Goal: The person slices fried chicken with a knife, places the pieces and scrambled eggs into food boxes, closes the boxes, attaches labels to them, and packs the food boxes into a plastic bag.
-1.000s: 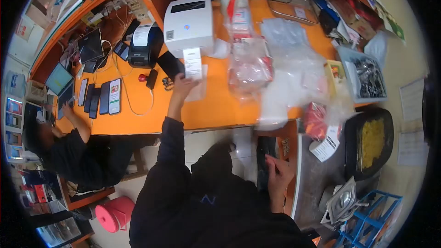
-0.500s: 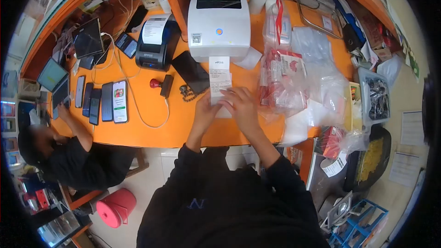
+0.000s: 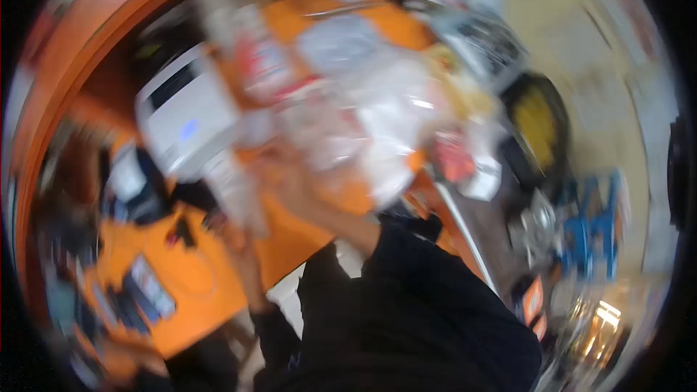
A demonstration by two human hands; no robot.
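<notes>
The whole view is smeared by motion. My left hand (image 3: 236,236) is at the lower end of a white paper slip (image 3: 236,192), which hangs below the white printer (image 3: 189,112). My right hand (image 3: 283,174) is just right of the slip, near the clear plastic packages (image 3: 319,127) on the orange table (image 3: 196,305). The fingers of both hands are too blurred to make out, and so is any grip on the slip.
A black printer (image 3: 134,185) and several phones (image 3: 149,287) lie to the left. A co-worker's arm (image 3: 131,356) shows at the lower left. On the right are a grey bin (image 3: 483,47), a black tray with yellow contents (image 3: 534,131) and a blue rack (image 3: 592,229).
The view has swung right and tilted, so the printer now appears further left. My hands, earlier together on the slip, are further apart, with my right hand nearer the plastic packages.
</notes>
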